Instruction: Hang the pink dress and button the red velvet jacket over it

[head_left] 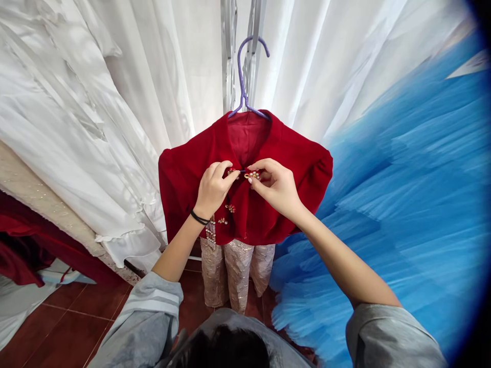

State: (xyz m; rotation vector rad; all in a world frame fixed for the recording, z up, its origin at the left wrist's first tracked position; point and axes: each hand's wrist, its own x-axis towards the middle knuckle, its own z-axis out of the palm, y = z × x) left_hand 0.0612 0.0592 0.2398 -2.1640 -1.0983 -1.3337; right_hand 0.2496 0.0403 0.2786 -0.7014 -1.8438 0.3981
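Observation:
A red velvet jacket hangs from a purple hanger in front of me. My left hand is closed in a pinch on its front edge, beside a small beaded ornament. On the opposite front edge, my right hand pinches the jacket by a gold and pearl beaded clasp. The two edges nearly meet between my fingertips, and a thin dark piece shows there. Lower down sit more beaded ornaments. A beaded tassel dangles near my left wrist.
Pinkish shiny fabric hangs below the jacket. White garments line the left, and blue tulle fills the right. A metal rack carries the hanger. Dark red cloth lies at far left above the tiled floor.

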